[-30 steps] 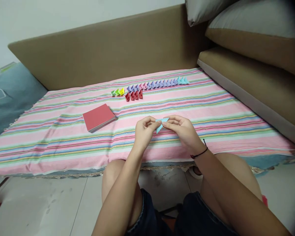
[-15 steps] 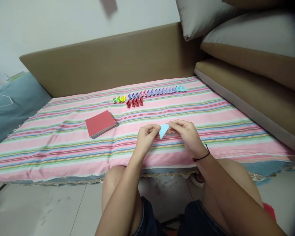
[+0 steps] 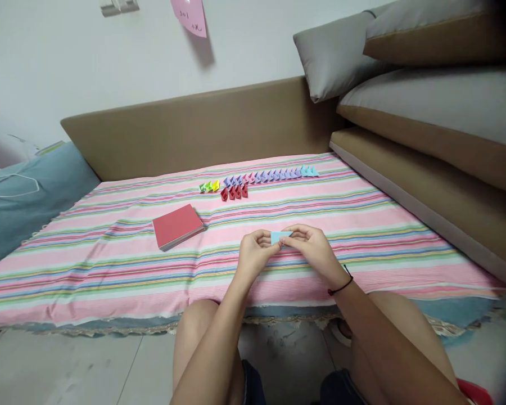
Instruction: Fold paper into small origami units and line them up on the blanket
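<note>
The small light-blue paper point(image 3: 277, 237) is held in the air between the 2 hands, above the striped cloth point(image 3: 122, 270) and in front of the person's knees. Its long axis runs left to right, across the line of the forearms, with the top edge nearly level and the right end narrowing to a point. Both hands are closed on it: the left hand point(image 3: 253, 256) pinches at its left end, and the right hand point(image 3: 312, 250) at its right, the 2 thumbs almost meeting at the lower edge. Neither hand is clearly nearer, since both touch the paper; fingers behind it are partly hidden, so how firmly each presses I cannot tell.

Beyond the hands, well apart from them, lie 4 red folded pieces point(image 3: 238, 193) and, behind these, a long row of folded pieces point(image 3: 276, 175) in purple, pink and light blue, also running left to right. The red-topped stack point(image 3: 177, 225) sits to the left, on the left hand's side, its near corner turned toward the person.
</note>
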Motion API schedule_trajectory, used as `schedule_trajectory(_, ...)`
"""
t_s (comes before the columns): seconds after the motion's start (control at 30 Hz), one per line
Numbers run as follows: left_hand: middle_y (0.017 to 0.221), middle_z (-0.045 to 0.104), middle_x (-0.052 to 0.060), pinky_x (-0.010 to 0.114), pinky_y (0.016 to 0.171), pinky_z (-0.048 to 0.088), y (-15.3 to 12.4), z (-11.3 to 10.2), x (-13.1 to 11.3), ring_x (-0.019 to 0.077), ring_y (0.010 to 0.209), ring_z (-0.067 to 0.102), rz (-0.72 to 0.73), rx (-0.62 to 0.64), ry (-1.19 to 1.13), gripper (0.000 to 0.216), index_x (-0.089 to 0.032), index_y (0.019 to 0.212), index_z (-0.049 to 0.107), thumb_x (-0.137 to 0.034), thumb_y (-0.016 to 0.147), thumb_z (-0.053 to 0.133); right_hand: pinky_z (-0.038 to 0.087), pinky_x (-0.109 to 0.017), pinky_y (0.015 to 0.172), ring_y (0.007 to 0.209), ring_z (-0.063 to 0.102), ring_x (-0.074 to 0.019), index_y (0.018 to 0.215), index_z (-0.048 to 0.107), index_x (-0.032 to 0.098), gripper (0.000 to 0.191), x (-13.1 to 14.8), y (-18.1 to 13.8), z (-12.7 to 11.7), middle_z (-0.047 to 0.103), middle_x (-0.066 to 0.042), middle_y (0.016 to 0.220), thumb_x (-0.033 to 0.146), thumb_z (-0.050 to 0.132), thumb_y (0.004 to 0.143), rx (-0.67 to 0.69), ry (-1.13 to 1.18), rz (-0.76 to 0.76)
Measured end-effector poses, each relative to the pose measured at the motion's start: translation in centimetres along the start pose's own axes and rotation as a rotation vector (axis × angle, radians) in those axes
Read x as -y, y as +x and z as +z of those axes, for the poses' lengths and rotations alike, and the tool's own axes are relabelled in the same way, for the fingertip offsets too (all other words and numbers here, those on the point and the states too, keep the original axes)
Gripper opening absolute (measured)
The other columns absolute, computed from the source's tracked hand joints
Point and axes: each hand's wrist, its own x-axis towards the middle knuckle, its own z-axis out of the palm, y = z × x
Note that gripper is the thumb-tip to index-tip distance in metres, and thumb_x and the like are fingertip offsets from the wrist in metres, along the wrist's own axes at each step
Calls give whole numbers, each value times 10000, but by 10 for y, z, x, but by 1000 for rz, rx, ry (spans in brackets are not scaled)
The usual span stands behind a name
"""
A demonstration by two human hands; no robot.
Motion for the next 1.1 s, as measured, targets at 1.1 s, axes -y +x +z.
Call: schedule_trajectory(1.1,657,711,78,323,702,551,1,-8,-3,182,609,683,-89,235,-40,365,-90,738,682,-418,602,770,530,-319,778,650,646,-137,809,667,170,345,-5,3,-1,648,31,625,308,819,533,-155,155,-3)
